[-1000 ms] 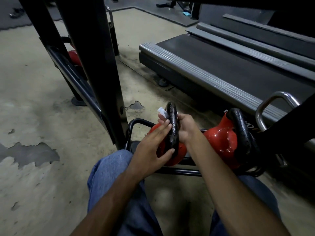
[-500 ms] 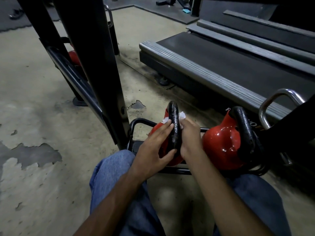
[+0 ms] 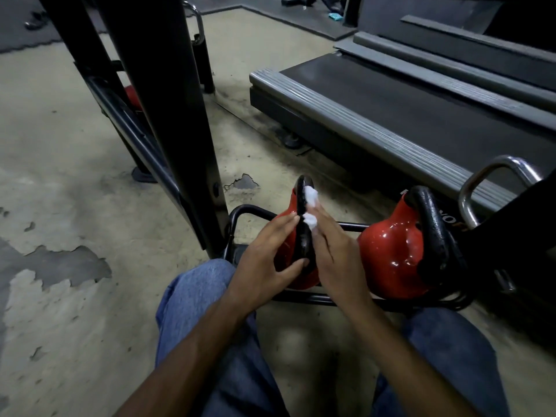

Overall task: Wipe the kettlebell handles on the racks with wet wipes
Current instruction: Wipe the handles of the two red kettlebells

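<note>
On the rack's bottom rail [image 3: 249, 210], close by the knees: kettlebell handle mid-wipe.
Left hand [image 3: 264, 257] clasping the black handle [image 3: 301, 236] of the red kettlebell [image 3: 304, 281], thumb low, forefinger higher; right hand [image 3: 334, 260] pinching a bunched wet wipe [image 3: 310, 195] against the handle's right face, near the crown. Likely faults: small wad, hence patchy coverage, with left face and underside probably missed; rough cast surface, hence possible snagging or tearing of the wipe; slack steadying grip, hence possible rolling toward the neighbouring kettlebell [image 3: 391, 251], fingers trapped between. Keep the left grip firm; spread the wipe.
</note>
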`<state>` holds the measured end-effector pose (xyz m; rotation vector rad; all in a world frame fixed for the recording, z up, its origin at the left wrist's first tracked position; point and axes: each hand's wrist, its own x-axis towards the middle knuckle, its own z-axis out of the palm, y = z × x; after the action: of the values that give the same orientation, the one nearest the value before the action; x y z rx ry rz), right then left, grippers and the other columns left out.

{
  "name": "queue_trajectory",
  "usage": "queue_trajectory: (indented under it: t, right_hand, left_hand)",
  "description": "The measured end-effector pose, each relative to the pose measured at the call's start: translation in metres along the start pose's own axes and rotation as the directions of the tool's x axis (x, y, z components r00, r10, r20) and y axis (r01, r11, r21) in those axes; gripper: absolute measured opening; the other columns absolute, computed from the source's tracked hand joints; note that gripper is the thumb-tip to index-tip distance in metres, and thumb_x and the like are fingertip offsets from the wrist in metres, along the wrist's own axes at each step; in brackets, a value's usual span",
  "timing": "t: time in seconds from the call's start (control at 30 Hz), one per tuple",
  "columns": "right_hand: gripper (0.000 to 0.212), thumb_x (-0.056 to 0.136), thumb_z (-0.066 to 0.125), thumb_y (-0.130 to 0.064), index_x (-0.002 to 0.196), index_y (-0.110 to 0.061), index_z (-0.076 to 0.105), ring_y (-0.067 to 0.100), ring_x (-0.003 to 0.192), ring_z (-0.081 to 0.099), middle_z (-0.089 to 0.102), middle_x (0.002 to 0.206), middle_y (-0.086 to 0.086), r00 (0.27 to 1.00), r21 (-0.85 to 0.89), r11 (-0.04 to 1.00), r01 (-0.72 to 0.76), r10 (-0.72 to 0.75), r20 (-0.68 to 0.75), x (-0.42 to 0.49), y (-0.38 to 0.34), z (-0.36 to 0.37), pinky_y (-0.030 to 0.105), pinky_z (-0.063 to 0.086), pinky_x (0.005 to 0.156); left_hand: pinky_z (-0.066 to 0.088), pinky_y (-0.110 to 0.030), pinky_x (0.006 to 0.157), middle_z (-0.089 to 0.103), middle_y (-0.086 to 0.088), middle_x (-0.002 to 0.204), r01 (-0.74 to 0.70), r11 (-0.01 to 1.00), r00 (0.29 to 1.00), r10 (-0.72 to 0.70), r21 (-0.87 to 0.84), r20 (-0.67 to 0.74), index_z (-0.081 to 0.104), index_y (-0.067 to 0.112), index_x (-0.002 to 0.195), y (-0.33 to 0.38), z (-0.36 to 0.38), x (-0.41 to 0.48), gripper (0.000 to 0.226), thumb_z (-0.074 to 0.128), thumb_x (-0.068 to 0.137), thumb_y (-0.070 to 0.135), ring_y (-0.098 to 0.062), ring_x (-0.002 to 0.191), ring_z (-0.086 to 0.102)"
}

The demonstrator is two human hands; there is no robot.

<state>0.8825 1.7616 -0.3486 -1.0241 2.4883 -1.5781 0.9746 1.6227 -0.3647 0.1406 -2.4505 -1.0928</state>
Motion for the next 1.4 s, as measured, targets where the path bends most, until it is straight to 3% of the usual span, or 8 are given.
queue_trajectory:
  t: [0.13, 0.33, 0.47, 0.57, 0.7, 0.93, 1.2, 1.4]
  right_hand:
    - [0.029, 0.105, 0.045, -0.013, 0.094, -0.007, 0.071, 0.015, 0.079, 0.067, 0.073, 0.082, 0.009, 0.840, 0.579, 0.659, -0.480, 0.535, 0.088, 0.019, 0.000, 0.017, 0.036, 0.056, 0.074]
    - [0.026, 0.100, 0.045, -0.017, 0.109, -0.003, 0.065, 0.030, 0.076, 0.064, 0.064, 0.091, 0.018, 0.582, 0.782, 0.039, -0.622, 0.691, 0.428, 0.078, 0.001, 0.025, 0.033, 0.058, 0.068]
    - [0.019, 0.100, 0.049, -0.022, 0.085, -0.019, 0.060, 0.022, 0.070, 0.057, 0.061, 0.075, 0.000, 0.868, 0.446, 0.807, -0.386, 0.482, -0.121, 0.031, -0.008, 0.034, 0.046, 0.049, 0.069]
    - [0.031, 0.108, 0.040, -0.025, 0.124, -0.021, 0.066, 0.017, 0.106, 0.066, 0.071, 0.114, -0.001, 0.987, 0.073, 0.994, -0.078, 0.087, -0.134, 0.043, 0.010, 0.032, 0.039, 0.053, 0.093]
    - [0.036, 0.101, 0.039, -0.027, 0.105, -0.007, 0.068, 0.031, 0.109, 0.061, 0.067, 0.109, 0.009, 0.930, -0.373, 0.875, 0.310, -0.197, 0.310, 0.115, 0.012, 0.007, 0.037, 0.046, 0.092]
    - [0.061, 0.094, 0.015, -0.051, 0.086, -0.017, 0.066, 0.022, 0.088, 0.056, 0.070, 0.089, 0.005, 0.369, -0.371, 0.207, 0.905, 0.047, 0.928, 0.117, -0.045, -0.002, 0.046, 0.036, 0.112]
    - [0.024, 0.102, 0.054, -0.026, 0.107, -0.016, 0.075, 0.022, 0.113, 0.057, 0.068, 0.113, 0.002, 0.810, -0.409, 0.711, 0.572, -0.408, 0.421, 0.072, -0.001, -0.018, 0.031, 0.042, 0.097]
    - [0.019, 0.101, 0.055, -0.018, 0.091, -0.011, 0.070, 0.022, 0.084, 0.067, 0.072, 0.089, 0.002, 0.907, 0.375, 0.875, -0.305, 0.388, -0.167, 0.022, 0.002, 0.027, 0.040, 0.054, 0.080]
  left_hand:
    - [0.033, -0.025, 0.120, 0.047, 0.005, 0.154, 0.013, 1.000, 1.000, -0.012, 0.022, -0.014, 0.048, 0.016, 0.153, 0.002, -0.002, -0.001, 0.077, 0.083, 0.086, 0.029, -0.005, 0.144, 0.041]
    - [0.035, -0.019, 0.116, 0.053, 0.006, 0.146, 0.060, 0.998, 0.996, -0.058, 0.017, -0.071, 0.054, 0.017, 0.148, 0.006, 0.003, -0.007, 0.071, 0.084, 0.085, 0.027, -0.004, 0.139, 0.045]
    - [0.045, -0.015, 0.106, 0.062, 0.025, 0.128, 0.222, 0.967, 0.975, -0.218, -0.125, 0.045, 0.053, 0.044, 0.140, 0.003, 0.005, -0.012, 0.059, 0.080, 0.088, 0.034, 0.009, 0.123, 0.056]
    - [0.054, -0.026, 0.102, 0.068, 0.024, 0.120, 0.250, 0.954, 0.968, -0.242, -0.167, 0.066, 0.060, 0.042, 0.131, 0.000, 0.006, -0.011, 0.045, 0.078, 0.090, 0.036, 0.006, 0.115, 0.063]
    - [0.055, -0.035, 0.101, 0.071, 0.015, 0.122, 0.280, 0.938, 0.960, -0.268, -0.205, 0.084, 0.066, 0.029, 0.131, -0.002, 0.007, -0.012, 0.045, 0.078, 0.090, 0.041, -0.001, 0.116, 0.065]
    - [0.054, -0.030, 0.101, 0.070, 0.021, 0.118, 0.310, 0.930, 0.949, -0.289, -0.198, 0.127, 0.062, 0.039, 0.125, -0.005, 0.007, -0.013, 0.038, 0.077, 0.091, 0.040, 0.004, 0.114, 0.063]
    - [0.056, -0.034, 0.097, 0.072, 0.013, 0.117, 0.307, 0.921, 0.951, -0.287, -0.237, 0.117, 0.067, 0.027, 0.129, -0.008, 0.008, -0.013, 0.043, 0.079, 0.089, 0.040, -0.002, 0.110, 0.067]
    - [0.055, -0.037, 0.097, 0.070, 0.014, 0.119, 0.265, 0.942, 0.962, -0.243, -0.208, 0.126, 0.067, 0.028, 0.128, -0.011, 0.007, -0.010, 0.041, 0.075, 0.091, 0.044, -0.005, 0.112, 0.065]
